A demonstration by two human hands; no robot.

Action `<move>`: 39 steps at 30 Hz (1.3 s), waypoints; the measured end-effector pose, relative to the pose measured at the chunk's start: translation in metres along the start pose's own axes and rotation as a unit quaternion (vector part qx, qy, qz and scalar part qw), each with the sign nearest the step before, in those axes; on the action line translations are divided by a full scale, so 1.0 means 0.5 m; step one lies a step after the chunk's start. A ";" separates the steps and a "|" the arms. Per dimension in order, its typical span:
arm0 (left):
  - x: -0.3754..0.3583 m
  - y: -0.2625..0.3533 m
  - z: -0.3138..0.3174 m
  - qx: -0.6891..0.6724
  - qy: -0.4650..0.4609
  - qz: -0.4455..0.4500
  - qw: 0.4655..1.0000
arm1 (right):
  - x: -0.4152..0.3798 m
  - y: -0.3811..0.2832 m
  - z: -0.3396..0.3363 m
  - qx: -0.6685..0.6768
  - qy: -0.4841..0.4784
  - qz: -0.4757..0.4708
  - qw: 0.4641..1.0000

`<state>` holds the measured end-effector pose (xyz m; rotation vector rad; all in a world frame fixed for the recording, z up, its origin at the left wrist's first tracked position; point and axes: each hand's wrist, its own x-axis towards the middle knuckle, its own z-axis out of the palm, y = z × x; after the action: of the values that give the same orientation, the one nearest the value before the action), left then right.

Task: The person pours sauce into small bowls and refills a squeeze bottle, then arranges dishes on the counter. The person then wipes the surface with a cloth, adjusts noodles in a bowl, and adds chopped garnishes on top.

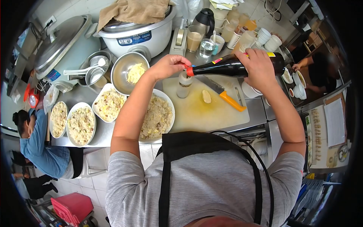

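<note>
My right hand (259,66) is wrapped round the body of a large dark glass bottle (226,66) with a red neck, tipped almost level toward the left. Its mouth is right over the opening of a small clear squeeze bottle (183,87), which stands upright on the cutting board (211,119). At the mouth, my left hand (170,67) has its thumb and fingers pinched together; I cannot tell what is between them. On the board lie a peeled piece of ginger (206,96) and a knife with an orange handle (231,100).
Left of the board are several bowls of fried rice (81,124) and a steel bowl (120,77) with yellow shreds. Behind stand rice cookers (155,41), a scale (178,42) and a glass of water (207,48). One person (49,147) sits at left; another (321,72) works at right.
</note>
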<state>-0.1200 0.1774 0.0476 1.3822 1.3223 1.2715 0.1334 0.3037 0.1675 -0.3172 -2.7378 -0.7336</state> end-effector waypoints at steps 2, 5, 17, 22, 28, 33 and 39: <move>-0.001 0.004 0.001 0.003 0.004 -0.001 1.000 | 0.003 0.001 -0.001 -0.003 0.001 -0.004 1.000; -0.004 0.009 0.003 0.007 0.007 -0.002 1.000 | 0.007 0.003 -0.002 -0.014 0.006 -0.011 1.000; -0.001 0.002 0.003 -0.007 0.009 0.001 1.000 | 0.017 0.009 -0.006 -0.031 0.014 -0.031 0.999; 0.000 -0.005 0.001 0.000 0.011 0.004 1.000 | 0.021 0.011 -0.005 -0.033 0.018 -0.034 0.999; -0.003 -0.003 0.003 0.005 0.017 0.001 1.000 | 0.026 0.009 -0.010 -0.039 0.014 -0.035 0.999; -0.005 -0.002 0.004 0.003 0.022 -0.005 1.000 | 0.028 0.009 -0.011 -0.043 0.021 -0.042 0.998; -0.004 -0.005 0.003 -0.013 0.022 0.000 1.000 | 0.032 0.010 -0.016 -0.050 0.012 -0.042 0.998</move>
<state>-0.1188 0.1759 0.0445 1.3417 1.3309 1.3217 0.1216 0.3060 0.1814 -0.2131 -2.7106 -0.8937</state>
